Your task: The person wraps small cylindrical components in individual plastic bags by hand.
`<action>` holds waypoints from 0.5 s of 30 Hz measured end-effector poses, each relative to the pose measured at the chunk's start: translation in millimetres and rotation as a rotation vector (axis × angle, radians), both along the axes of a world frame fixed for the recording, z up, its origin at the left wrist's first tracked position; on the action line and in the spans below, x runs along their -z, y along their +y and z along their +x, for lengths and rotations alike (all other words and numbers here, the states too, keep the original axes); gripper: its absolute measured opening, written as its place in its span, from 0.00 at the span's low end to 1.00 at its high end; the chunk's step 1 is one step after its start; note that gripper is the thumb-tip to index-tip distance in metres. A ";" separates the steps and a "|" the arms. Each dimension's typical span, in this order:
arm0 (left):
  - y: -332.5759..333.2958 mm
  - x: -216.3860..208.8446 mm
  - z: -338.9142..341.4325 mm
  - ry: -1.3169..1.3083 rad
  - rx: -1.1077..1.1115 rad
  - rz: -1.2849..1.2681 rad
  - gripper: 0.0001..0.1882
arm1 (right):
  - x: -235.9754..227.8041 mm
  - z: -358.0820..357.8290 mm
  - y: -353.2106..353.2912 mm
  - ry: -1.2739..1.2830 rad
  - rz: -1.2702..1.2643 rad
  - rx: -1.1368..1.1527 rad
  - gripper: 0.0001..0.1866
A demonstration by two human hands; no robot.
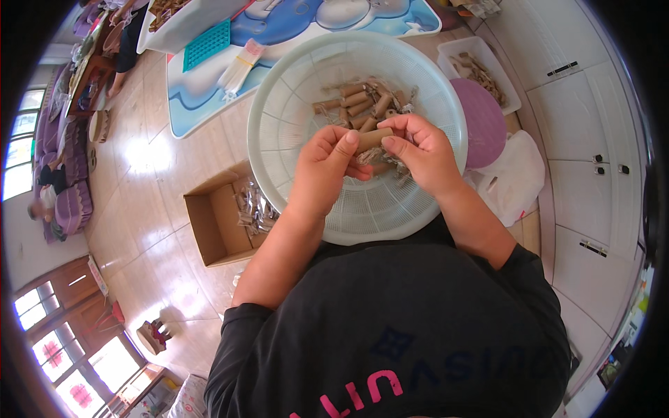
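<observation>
Over a large pale green mesh basket (254,139), both my hands hold one short brown cardboard tube (375,140). My left hand (322,167) pinches its left end between thumb and fingers. At the other end, the thumb and fingers of my right hand (426,155) are closed on it. Beneath them, a pile of similar brown tubes (359,106) lies in the basket, mixed with pale stringy or crinkled bits. Part of that pile is hidden behind my hands.
Left of the basket stands an open cardboard box (209,221) with small wrapped pieces. A blue-patterned low table (300,24) bears a teal basket (208,46) and a bundle of thin sticks (242,66). At right are a white bin (512,90), purple round top (479,125) and plastic bag (519,174).
</observation>
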State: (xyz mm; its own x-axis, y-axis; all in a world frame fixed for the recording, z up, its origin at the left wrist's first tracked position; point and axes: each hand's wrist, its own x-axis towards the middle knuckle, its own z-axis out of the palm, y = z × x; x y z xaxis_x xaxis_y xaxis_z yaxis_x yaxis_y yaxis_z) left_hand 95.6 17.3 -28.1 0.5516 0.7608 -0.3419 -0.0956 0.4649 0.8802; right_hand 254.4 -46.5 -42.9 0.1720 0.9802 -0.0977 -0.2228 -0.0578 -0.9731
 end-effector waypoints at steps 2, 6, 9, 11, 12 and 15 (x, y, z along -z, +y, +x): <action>-2.0 -1.6 0.6 0.050 0.004 0.095 0.13 | 0.5 -0.3 -0.8 -0.024 -0.004 0.002 0.10; -7.6 -4.3 5.7 -0.037 -0.036 0.164 0.11 | 1.2 0.6 -1.8 0.009 -0.034 0.027 0.09; -10.1 -1.5 3.7 -0.020 -0.026 0.385 0.11 | -2.7 3.3 -3.1 0.085 -0.083 0.020 0.09; -10.7 0.0 3.3 0.053 0.030 0.489 0.11 | -3.5 3.8 -4.6 0.157 -0.095 0.024 0.09; -11.0 0.4 4.1 0.044 0.000 0.490 0.11 | -3.3 3.8 -5.1 0.158 -0.070 0.009 0.09; -12.4 2.6 4.0 0.064 -0.052 0.545 0.10 | -2.7 1.0 -6.4 0.157 -0.027 -0.014 0.08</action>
State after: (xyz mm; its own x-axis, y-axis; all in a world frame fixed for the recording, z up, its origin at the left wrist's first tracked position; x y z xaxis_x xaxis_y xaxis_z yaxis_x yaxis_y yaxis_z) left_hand 99.6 4.9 -30.7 0.4993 0.8630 0.0773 -0.0443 -0.0637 0.9970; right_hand 255.4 -52.9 -40.2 0.1390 0.9791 -0.1487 -0.3715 -0.0876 -0.9243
